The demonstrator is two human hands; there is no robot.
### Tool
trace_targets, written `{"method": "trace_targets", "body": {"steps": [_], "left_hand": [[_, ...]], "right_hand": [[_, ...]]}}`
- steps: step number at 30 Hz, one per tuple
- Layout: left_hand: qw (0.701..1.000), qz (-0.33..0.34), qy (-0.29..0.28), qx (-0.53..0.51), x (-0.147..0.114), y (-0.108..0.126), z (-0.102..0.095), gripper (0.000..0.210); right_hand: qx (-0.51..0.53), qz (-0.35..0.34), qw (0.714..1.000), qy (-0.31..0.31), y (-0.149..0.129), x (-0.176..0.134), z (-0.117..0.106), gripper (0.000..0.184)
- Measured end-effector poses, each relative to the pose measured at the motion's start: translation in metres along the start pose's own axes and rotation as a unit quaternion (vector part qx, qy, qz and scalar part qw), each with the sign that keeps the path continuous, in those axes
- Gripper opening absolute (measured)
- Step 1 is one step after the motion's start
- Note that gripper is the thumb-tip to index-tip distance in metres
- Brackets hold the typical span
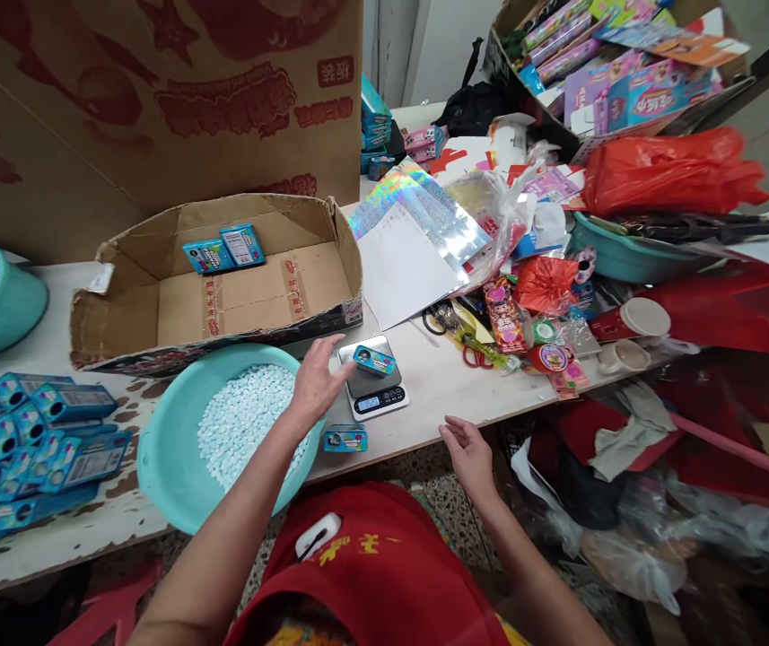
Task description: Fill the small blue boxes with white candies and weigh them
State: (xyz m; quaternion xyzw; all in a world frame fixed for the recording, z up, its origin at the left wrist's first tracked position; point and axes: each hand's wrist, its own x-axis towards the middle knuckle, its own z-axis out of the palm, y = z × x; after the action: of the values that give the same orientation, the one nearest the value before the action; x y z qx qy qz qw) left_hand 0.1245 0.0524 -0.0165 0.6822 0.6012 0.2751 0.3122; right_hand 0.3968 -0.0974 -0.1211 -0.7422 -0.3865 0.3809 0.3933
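"What is seen nearest?"
"The right hand [470, 456], held empty, fingers apart, at four o'clock of the scale [369, 385]; a loose box [345, 439] is laid at seven; at nine, the left hand [315, 384] is held parted, nothing gripped."
"And the upper box [374, 361]?"
"Set on the scale; for a true reading, both hands should be kept off."

Soft light, seemingly from overhead, brightens the tabletop [439, 388] and white paper sheet [404, 269], while the holographic sheets [448, 215] throw rainbow glare and the red plastic bag [673, 170] carries glossy highlights. The display [369, 404] on the digital scale [361, 384] glows pale blue, its digits small and hazy. Below, clear plastic bags [646, 565] fall into dim, smeary shadow, and wide-angle distortion stretches the turquoise tub [17, 309] at the left edge.
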Motion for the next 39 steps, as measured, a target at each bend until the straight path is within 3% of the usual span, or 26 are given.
{"method": "trace_targets", "body": {"steps": [3, 7, 9, 12, 14, 16, 19, 21, 24, 26, 28, 30, 33, 35, 37, 39], "left_hand": [[0.997, 0.020, -0.022, 0.075, 0.005, 0.000, -0.001, 0.034], [0.964, -0.125, 0.019, 0.233, -0.027, -0.036, -0.013, 0.026], [0.951, -0.179, -0.050, 0.248, -0.060, -0.065, -0.015, 0.027], [0.959, -0.200, -0.154, 0.130, -0.107, -0.101, -0.012, 0.020], [0.964, -0.219, -0.148, 0.030, -0.128, -0.116, -0.009, 0.012], [0.957, -0.251, -0.136, -0.042, -0.138, -0.123, -0.013, 0.004], [0.938, -0.296, -0.116, -0.137, -0.146, -0.128, -0.030, 0.010], [0.895, -0.323, -0.062, -0.301, -0.150, -0.130, -0.044, 0.022], [0.789, -0.326, 0.028, -0.520, -0.153, -0.130, -0.058, 0.034], [0.774, -0.345, 0.039, -0.530, -0.150, -0.127, -0.064, 0.034], [0.782, -0.368, 0.039, -0.503, -0.146, -0.120, -0.072, 0.034], [0.814, -0.356, 0.044, -0.457, -0.143, -0.107, -0.088, 0.026], [0.927, -0.248, 0.043, -0.279, -0.143, -0.082, -0.120, 0.013], [0.982, -0.143, 0.018, -0.124, -0.145, -0.066, -0.137, 0.016], [0.997, -0.074, -0.009, -0.029, -0.146, -0.057, -0.147, 0.022], [0.998, -0.049, -0.026, 0.011, -0.148, -0.056, -0.151, 0.027]], "right_hand": [[-0.019, -0.040, 0.999, -0.024, -0.008, -0.003, 0.013, 0.038], [-0.031, -0.105, 0.993, -0.036, -0.031, 0.001, 0.033, 0.035], [-0.023, -0.130, 0.991, -0.032, -0.047, 0.008, 0.046, 0.037], [-0.024, -0.180, 0.983, -0.040, -0.072, 0.028, 0.071, 0.052], [-0.029, -0.207, 0.976, -0.064, -0.087, 0.043, 0.089, 0.059], [-0.031, -0.210, 0.972, -0.096, -0.101, 0.056, 0.105, 0.055], [-0.036, -0.189, 0.975, -0.115, -0.122, 0.060, 0.115, 0.047], [-0.036, -0.198, 0.975, -0.097, -0.141, 0.051, 0.112, 0.047], [-0.030, -0.248, 0.963, -0.102, -0.172, 0.024, 0.109, 0.045], [-0.036, -0.281, 0.947, -0.150, -0.188, 0.002, 0.115, 0.041], [-0.050, -0.313, 0.924, -0.213, -0.197, -0.018, 0.128, 0.038], [-0.069, -0.343, 0.898, -0.268, -0.197, -0.036, 0.145, 0.036], [-0.103, -0.370, 0.863, -0.327, -0.190, -0.056, 0.170, 0.034], [-0.124, -0.379, 0.847, -0.351, -0.185, -0.066, 0.185, 0.035], [-0.141, -0.383, 0.837, -0.364, -0.184, -0.074, 0.196, 0.036], [-0.153, -0.383, 0.832, -0.371, -0.185, -0.080, 0.205, 0.037]]}}
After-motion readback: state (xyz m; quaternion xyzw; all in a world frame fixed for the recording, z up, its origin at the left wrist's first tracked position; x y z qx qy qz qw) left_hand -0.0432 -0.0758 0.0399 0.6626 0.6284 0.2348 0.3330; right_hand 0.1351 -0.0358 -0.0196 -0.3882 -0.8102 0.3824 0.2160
